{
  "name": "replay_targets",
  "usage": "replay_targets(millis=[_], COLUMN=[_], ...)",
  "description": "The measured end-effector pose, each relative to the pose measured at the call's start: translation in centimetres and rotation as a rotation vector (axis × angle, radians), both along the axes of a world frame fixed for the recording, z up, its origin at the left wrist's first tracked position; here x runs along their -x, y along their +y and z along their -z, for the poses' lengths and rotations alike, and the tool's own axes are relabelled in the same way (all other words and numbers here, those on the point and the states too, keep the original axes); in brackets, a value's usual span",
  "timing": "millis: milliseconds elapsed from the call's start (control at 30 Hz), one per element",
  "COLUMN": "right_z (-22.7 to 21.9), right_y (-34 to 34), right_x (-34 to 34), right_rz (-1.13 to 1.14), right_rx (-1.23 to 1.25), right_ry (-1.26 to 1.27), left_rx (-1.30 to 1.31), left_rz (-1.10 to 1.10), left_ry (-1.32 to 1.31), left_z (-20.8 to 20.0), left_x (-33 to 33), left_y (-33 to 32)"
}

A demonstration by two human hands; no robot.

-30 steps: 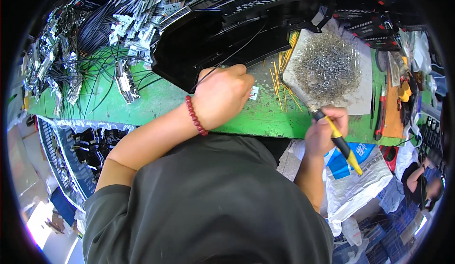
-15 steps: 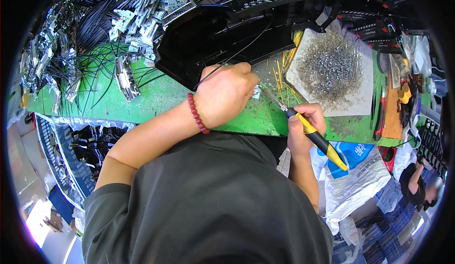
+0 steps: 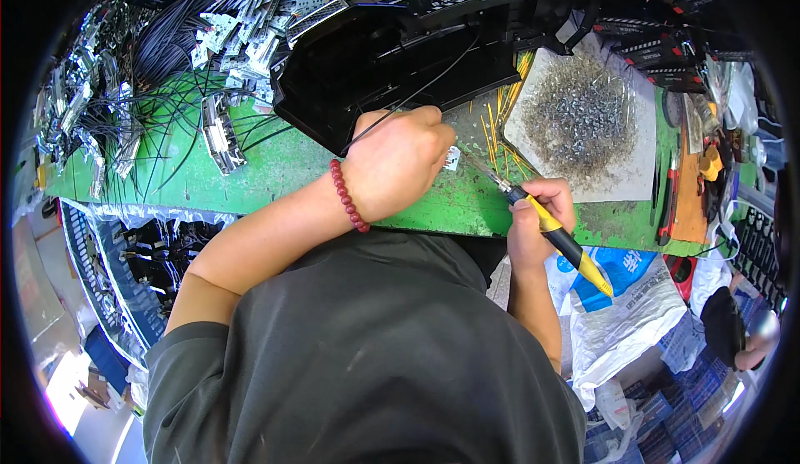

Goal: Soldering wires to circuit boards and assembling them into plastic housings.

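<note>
My left hand (image 3: 396, 162), with a red bead bracelet at its wrist, is closed at the near edge of a large black plastic housing (image 3: 333, 72). Its curled fingertips are turned away, so what they grip is hidden. A small white piece (image 3: 452, 158) shows right beside those fingers. A thin black wire (image 3: 433, 78) runs from near this hand up across the housing. In my right hand (image 3: 537, 229) is a screwdriver (image 3: 562, 243) with a yellow-and-black handle, its thin metal shaft slanting up-left toward the white piece, apart from it.
On the green bench (image 3: 275, 185), a heap of small metal parts (image 3: 583, 110) lies on white sheeting, beside thin yellow sticks (image 3: 492, 135). Metal plates with black wires (image 3: 221, 135) crowd the left. Hand tools (image 3: 671, 202) lie at the right edge. Another person (image 3: 725, 326) is at far right.
My right hand and the screwdriver have shifted very slightly, and more of the white piece shows. My left hand stays nearly still. The person at far right has changed posture.
</note>
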State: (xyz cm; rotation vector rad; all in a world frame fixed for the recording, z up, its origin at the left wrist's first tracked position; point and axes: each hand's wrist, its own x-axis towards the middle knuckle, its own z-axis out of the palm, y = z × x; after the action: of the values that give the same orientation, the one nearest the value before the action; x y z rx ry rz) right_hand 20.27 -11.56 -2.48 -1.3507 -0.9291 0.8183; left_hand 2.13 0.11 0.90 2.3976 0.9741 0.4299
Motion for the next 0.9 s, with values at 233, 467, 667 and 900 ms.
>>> replay_targets(millis=[233, 467, 667, 900], right_z=[0.08, -0.02, -0.14, -0.52], right_y=[-0.17, -0.29, -0.25, 0.01], right_x=[-0.08, 0.02, -0.05, 0.05], right_rz=[0.014, 0.026, 0.012, -0.005], right_rx=[-0.007, -0.012, -0.018, 0.019], right_ry=[0.011, -0.002, -0.059, -0.107], left_rx=[0.008, -0.009, -0.005, -0.056], left_rz=[-0.014, -0.035, -0.032, -0.046], left_ry=[0.015, 0.006, 0.009, 0.037], left_z=[-0.04, 0.17, 0.30, 0.29], left_x=[-0.08, -0.33, -0.46, -0.70], left_y=[0.01, -0.22, -0.21, -0.44])
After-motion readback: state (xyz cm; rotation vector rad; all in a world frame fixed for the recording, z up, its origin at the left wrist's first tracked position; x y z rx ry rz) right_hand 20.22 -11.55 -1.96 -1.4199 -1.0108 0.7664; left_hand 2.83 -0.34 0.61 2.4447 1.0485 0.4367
